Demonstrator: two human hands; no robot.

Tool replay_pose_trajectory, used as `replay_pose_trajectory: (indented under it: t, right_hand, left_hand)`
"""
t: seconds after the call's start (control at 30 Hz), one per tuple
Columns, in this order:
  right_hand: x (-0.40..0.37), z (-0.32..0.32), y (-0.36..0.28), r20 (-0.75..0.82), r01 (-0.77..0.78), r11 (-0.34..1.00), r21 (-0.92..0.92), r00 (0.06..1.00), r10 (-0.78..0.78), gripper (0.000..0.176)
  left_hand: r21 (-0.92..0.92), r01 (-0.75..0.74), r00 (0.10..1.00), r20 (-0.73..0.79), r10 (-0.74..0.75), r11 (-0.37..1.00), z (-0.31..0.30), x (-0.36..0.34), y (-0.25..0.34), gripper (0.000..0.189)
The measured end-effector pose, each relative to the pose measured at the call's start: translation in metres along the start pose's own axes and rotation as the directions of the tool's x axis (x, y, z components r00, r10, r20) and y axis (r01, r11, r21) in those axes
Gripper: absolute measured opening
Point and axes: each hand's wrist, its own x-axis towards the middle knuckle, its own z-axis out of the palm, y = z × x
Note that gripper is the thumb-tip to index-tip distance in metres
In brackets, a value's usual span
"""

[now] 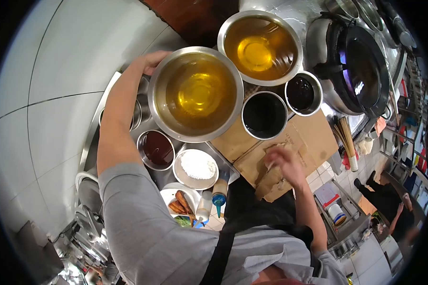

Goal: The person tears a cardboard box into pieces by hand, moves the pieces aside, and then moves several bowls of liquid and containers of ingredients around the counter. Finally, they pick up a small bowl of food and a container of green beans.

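A wide steel bowl of golden oil (pixel 164 97) stands in front of me, and my left hand (pixel 153 61) grips its far left side, fingers hidden behind the rim. Over a flattened cardboard sheet (pixel 314 137) hovers my right hand (pixel 285 164), its fingers partly curled and smeared by motion. Beneath it is a torn, crumpled cardboard flap (pixel 271 187). Between the hands sits a steel pot of dark liquid (pixel 264 114), with a smaller pot of dark sauce (pixel 302 93) beside it. A second bowl of oil (pixel 238 42) is just behind the first.
Near my body are a pot of reddish-brown sauce (pixel 157 148), a bowl of white powder (pixel 196 164), squeeze bottles (pixel 219 191) and a plate of browned meat (pixel 179 204). A wok (pixel 366 71) sits at right, a bamboo brush (pixel 345 137) below it. Another person (pixel 390 202) stands far right.
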Motion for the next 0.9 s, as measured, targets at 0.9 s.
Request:
replay_pose_trajectory:
  t: [0.9]
  right_hand:
    - [0.11, 0.152, -0.082, 0.037, 0.167, 0.927, 0.336, 0.981, -0.19, 0.026]
  left_hand:
    - [-0.17, -0.075, 0.956, -0.293, 0.022, 0.983, 0.008, -0.037, -0.029, 0.072]
